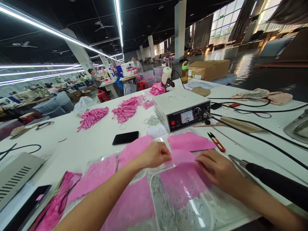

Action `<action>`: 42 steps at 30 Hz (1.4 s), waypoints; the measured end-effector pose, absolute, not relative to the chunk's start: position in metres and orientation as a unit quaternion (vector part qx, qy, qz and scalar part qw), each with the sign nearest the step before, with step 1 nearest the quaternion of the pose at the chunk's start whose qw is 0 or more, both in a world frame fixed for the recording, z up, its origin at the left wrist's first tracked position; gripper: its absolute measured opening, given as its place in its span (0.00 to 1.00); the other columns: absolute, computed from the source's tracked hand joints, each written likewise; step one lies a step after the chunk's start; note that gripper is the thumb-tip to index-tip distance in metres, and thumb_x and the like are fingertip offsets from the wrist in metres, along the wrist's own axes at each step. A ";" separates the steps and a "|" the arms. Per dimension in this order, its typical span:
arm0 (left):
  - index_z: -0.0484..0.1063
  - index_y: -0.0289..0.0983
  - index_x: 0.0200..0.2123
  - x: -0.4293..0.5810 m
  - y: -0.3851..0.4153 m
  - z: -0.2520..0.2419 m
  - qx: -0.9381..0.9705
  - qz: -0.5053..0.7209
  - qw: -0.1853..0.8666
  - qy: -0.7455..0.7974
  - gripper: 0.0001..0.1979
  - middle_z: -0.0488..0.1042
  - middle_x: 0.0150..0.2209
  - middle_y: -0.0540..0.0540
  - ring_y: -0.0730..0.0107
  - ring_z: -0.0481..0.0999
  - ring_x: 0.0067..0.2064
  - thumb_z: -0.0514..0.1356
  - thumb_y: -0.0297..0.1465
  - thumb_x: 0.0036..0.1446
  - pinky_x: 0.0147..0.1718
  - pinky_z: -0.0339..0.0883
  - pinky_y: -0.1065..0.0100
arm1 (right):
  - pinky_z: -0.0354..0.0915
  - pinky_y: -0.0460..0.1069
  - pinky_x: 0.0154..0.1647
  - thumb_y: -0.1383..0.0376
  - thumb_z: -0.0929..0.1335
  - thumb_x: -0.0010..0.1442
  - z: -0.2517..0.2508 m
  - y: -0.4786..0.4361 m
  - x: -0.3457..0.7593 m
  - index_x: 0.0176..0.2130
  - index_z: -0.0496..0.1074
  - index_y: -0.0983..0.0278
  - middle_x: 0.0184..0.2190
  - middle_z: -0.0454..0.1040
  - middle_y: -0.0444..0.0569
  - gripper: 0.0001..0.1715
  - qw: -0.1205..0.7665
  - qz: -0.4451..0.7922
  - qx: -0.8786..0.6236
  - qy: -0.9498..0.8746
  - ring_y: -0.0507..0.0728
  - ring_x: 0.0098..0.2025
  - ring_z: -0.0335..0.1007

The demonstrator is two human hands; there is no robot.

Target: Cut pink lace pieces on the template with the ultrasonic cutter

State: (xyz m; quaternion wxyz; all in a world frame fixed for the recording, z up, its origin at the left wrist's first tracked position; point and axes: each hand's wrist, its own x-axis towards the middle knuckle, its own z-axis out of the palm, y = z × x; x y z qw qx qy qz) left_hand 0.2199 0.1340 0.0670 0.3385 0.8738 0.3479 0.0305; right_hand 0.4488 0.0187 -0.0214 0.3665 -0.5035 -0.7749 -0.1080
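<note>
My left hand (154, 156) is curled, pinching the left edge of a small pink sheet (182, 156) on the clear plastic mat (204, 208). The fingertips of my right hand (218, 168) press on the same sheet's right side. More pink sheets lie around: one (190, 141) just behind, one (183, 183) under my right hand, others (96, 175) to the left. A red thread snip (217, 142) lies just right of the sheets.
A white control box (183, 110) with a meter stands behind the sheets, cables (260, 134) running right. A black-handled tool (271, 179) lies at right. A black phone (125, 137), pink strip bundles (92, 117), a cardboard box (209, 69) and a grey unit (14, 175) share the table. People work at far tables.
</note>
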 end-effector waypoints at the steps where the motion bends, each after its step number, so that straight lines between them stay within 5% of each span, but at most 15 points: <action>1: 0.76 0.35 0.25 0.214 0.123 0.064 0.871 0.024 0.346 0.347 0.07 0.73 0.32 0.50 0.73 0.73 0.32 0.60 0.24 0.53 0.30 0.65 0.73 | 0.66 0.49 0.34 0.71 0.62 0.65 -0.022 0.011 0.446 0.37 0.71 0.63 0.32 0.73 0.49 0.10 0.369 -0.101 -0.484 -0.787 0.55 0.33 0.68; 10: 0.78 0.37 0.23 0.200 0.061 0.024 0.866 0.014 0.347 0.359 0.11 0.72 0.29 0.49 0.70 0.72 0.34 0.58 0.19 0.47 0.35 0.64 0.72 | 0.70 0.50 0.34 0.74 0.62 0.63 -0.030 -0.016 0.446 0.42 0.71 0.61 0.33 0.74 0.49 0.13 0.361 -0.025 -0.426 -0.829 0.55 0.34 0.71; 20: 0.76 0.36 0.23 0.207 0.058 0.026 0.883 -0.005 0.307 0.354 0.11 0.74 0.28 0.49 0.70 0.73 0.34 0.58 0.18 0.49 0.38 0.64 0.71 | 0.73 0.51 0.44 0.71 0.64 0.64 -0.034 -0.025 0.464 0.49 0.71 0.58 0.41 0.75 0.49 0.15 0.321 0.070 -0.467 -0.821 0.57 0.44 0.72; 24: 0.76 0.37 0.30 0.202 0.056 0.033 0.893 -0.023 0.293 0.341 0.03 0.74 0.33 0.49 0.67 0.73 0.37 0.66 0.26 0.50 0.36 0.64 0.71 | 0.74 0.52 0.45 0.68 0.64 0.65 -0.039 -0.026 0.466 0.50 0.72 0.57 0.43 0.76 0.49 0.15 0.326 0.083 -0.478 -0.811 0.57 0.45 0.73; 28: 0.73 0.38 0.36 0.194 0.052 0.038 0.908 -0.046 0.279 0.308 0.16 0.73 0.37 0.49 0.64 0.72 0.39 0.72 0.34 0.45 0.38 0.64 0.69 | 0.74 0.51 0.45 0.66 0.64 0.65 -0.042 -0.026 0.468 0.50 0.73 0.56 0.43 0.76 0.48 0.15 0.336 0.076 -0.480 -0.807 0.57 0.45 0.74; 33: 0.72 0.36 0.32 0.193 0.044 0.034 0.918 -0.040 0.259 0.297 0.03 0.73 0.40 0.45 0.64 0.71 0.43 0.63 0.24 0.54 0.43 0.64 0.68 | 0.76 0.52 0.44 0.64 0.65 0.65 -0.045 -0.023 0.469 0.48 0.74 0.55 0.42 0.78 0.48 0.13 0.349 0.057 -0.473 -0.807 0.58 0.43 0.76; 42: 0.72 0.35 0.27 0.194 0.048 0.035 0.895 0.002 0.316 0.315 0.08 0.75 0.35 0.46 0.67 0.73 0.40 0.56 0.19 0.53 0.40 0.65 0.71 | 0.77 0.51 0.39 0.64 0.64 0.64 -0.036 -0.022 0.468 0.46 0.74 0.54 0.39 0.79 0.46 0.12 0.367 0.027 -0.452 -0.812 0.58 0.39 0.77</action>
